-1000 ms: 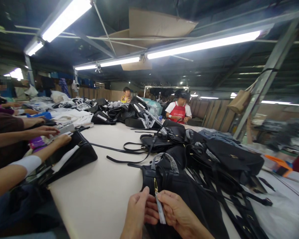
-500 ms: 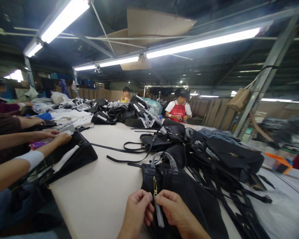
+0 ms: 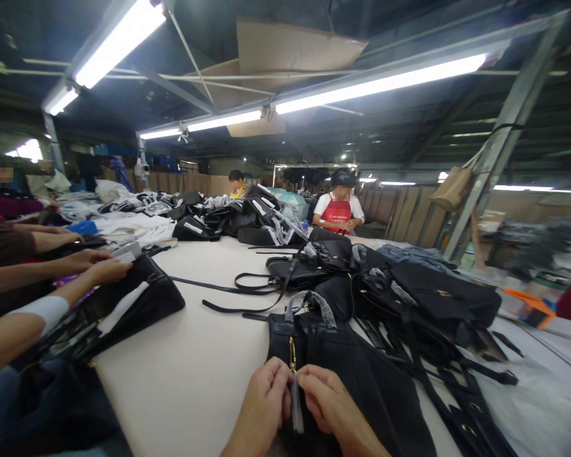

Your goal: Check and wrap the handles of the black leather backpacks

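A black backpack [image 3: 366,374] lies on the pale table in front of me, its top handle [image 3: 326,309] wrapped in clear plastic. Down its near side runs a gold zipper [image 3: 292,355], with a long zipper pull [image 3: 297,409] hanging from the slider in a clear, greyish wrap. My left hand [image 3: 265,397] pinches the top of this pull from the left. From the right, my right hand [image 3: 333,397] pinches it at the same spot, thumb and forefinger closed. Both hands nearly meet just below the slider, and the fingertips hide part of the wrap.
More black bags [image 3: 423,298] with loose straps are heaped on the right. At the left, a co-worker's hands [image 3: 107,270] handle another black bag [image 3: 159,292]. A person in a red apron [image 3: 337,212] stands across the table [image 3: 185,343]. Bags pile up at the back.
My fingers have closed in further around the top of the wrapped zipper pull, and the left fingers are more curled. The view has shifted slightly.
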The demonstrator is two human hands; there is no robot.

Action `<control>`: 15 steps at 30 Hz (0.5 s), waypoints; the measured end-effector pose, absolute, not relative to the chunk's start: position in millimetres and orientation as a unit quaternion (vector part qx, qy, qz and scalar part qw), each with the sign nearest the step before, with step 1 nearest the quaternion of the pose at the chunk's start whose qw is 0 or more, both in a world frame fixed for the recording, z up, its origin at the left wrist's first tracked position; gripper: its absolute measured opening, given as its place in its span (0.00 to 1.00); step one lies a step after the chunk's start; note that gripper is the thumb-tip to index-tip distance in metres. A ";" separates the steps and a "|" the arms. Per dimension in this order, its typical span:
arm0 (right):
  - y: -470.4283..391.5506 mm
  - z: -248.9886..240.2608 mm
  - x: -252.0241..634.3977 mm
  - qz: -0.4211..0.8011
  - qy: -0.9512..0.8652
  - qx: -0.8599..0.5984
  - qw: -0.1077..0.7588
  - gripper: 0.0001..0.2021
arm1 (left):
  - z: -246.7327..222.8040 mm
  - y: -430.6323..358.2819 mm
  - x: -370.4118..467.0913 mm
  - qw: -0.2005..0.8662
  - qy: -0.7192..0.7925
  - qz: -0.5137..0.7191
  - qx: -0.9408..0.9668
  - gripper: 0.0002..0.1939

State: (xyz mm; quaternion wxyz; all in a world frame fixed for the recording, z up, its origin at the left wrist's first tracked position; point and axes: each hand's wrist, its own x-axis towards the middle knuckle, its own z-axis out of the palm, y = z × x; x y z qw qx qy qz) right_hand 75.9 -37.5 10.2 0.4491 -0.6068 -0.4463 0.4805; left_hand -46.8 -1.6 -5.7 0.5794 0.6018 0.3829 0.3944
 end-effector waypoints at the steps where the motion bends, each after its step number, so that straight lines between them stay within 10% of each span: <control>1: -36.2 8.8 76.0 0.475 -0.444 -0.613 0.449 0.16 | -6.8 -2.4 -46.2 0.572 0.382 0.402 0.604 0.20; 15: -25.6 -1.7 84.2 0.434 -0.477 -0.636 0.424 0.16 | -38.0 -8.7 -34.1 0.666 0.397 0.379 0.506 0.30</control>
